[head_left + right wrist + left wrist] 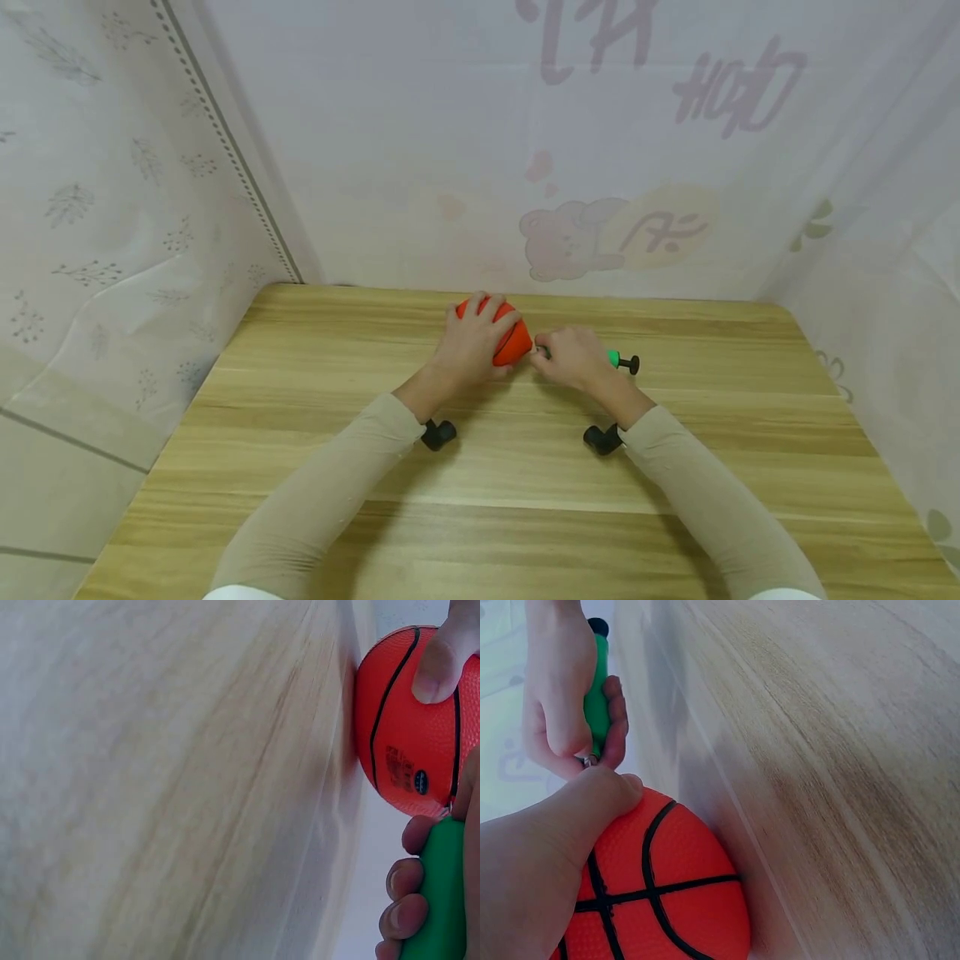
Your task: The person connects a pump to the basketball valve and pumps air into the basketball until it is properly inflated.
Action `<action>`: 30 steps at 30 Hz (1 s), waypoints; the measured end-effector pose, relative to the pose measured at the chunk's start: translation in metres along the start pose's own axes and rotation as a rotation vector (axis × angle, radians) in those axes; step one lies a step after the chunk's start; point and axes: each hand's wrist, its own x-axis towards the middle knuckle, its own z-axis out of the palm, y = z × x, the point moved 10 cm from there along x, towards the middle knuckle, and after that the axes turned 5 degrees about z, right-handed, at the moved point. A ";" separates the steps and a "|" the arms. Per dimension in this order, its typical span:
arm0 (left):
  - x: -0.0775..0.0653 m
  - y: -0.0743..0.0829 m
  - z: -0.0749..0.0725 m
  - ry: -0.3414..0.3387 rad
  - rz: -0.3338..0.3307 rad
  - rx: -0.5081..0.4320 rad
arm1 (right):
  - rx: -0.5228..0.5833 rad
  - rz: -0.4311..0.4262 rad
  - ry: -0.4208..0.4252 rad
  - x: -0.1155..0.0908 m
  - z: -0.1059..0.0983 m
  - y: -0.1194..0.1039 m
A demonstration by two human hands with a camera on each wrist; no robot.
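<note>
A small orange-red toy basketball [517, 343] with black lines rests on the wooden table. My left hand [471, 340] holds it from above, fingers spread and curved round it; the thumb [611, 791] presses near the pump end. My right hand [574, 358] grips the green barrel of a small hand pump [442, 889], whose black T-shaped handle [632, 364] sticks out to the right. A short metal needle [592, 760] shows at the pump's tip, right against the ball. How far it goes into the ball is hidden by my fingers.
The wood-grain table [525, 542] reaches back to a pale printed curtain [390, 167] behind the ball. Similar patterned sheets hang at the left and right. Dark camera mounts [438, 434] sit under both wrists.
</note>
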 end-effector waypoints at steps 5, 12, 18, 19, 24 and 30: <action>0.000 0.001 -0.001 0.010 0.006 0.002 | -0.008 -0.011 0.009 -0.001 -0.001 0.000; 0.000 0.000 -0.001 0.004 0.003 -0.014 | -0.062 -0.054 0.070 -0.005 -0.009 -0.007; 0.001 -0.001 -0.001 -0.010 -0.007 -0.030 | -0.105 -0.087 0.123 -0.007 -0.014 -0.011; 0.001 -0.001 -0.001 -0.010 -0.007 -0.034 | -0.108 -0.087 0.127 -0.008 -0.014 -0.010; 0.001 -0.001 -0.001 -0.015 -0.008 -0.032 | -0.101 -0.049 0.085 -0.007 -0.011 -0.006; 0.001 -0.001 0.000 -0.024 -0.005 -0.019 | 0.064 0.052 -0.112 -0.003 0.001 0.003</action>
